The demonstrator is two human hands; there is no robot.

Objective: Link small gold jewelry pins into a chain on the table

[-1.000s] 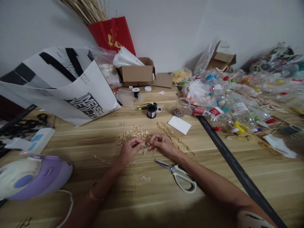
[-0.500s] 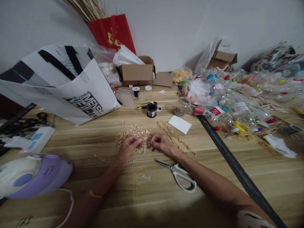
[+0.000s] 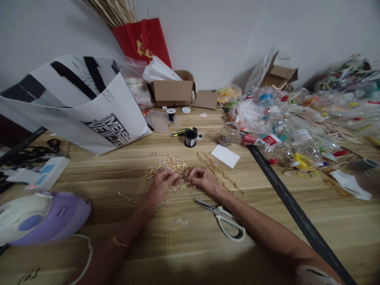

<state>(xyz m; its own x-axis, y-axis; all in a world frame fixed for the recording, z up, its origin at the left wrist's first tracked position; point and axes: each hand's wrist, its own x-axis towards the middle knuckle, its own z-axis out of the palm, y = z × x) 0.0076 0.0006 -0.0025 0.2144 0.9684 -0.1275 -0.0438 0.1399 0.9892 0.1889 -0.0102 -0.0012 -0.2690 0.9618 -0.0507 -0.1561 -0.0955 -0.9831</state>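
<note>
Left grip [image 3: 162, 185], right grip [image 3: 202, 179] pinching beads [image 3: 170, 163], wooden table [image 3: 192, 253], white wall [image 3: 222, 39]

I'm looking over a wooden table [image 3: 89, 174] that is carrying plenty. A pile of gold beads [image 3: 168, 165] is lying mid-table, a beaded strand [image 3: 171, 197] trailing nearward from it, gold chains [image 3: 221, 175] stretching along its right. White-handled scissors [image 3: 226, 222] are lying nearer, blades open. A purple-and-white appliance [image 3: 41, 217] is sitting near left, a white shopping bag [image 3: 89, 114] is lying far left, a wire spool [image 3: 190, 138] and a cardboard box [image 3: 173, 92] are sitting farther back, and plastic bottles [image 3: 292, 132] are crowding the far right beside a black strip [image 3: 297, 213].
</note>
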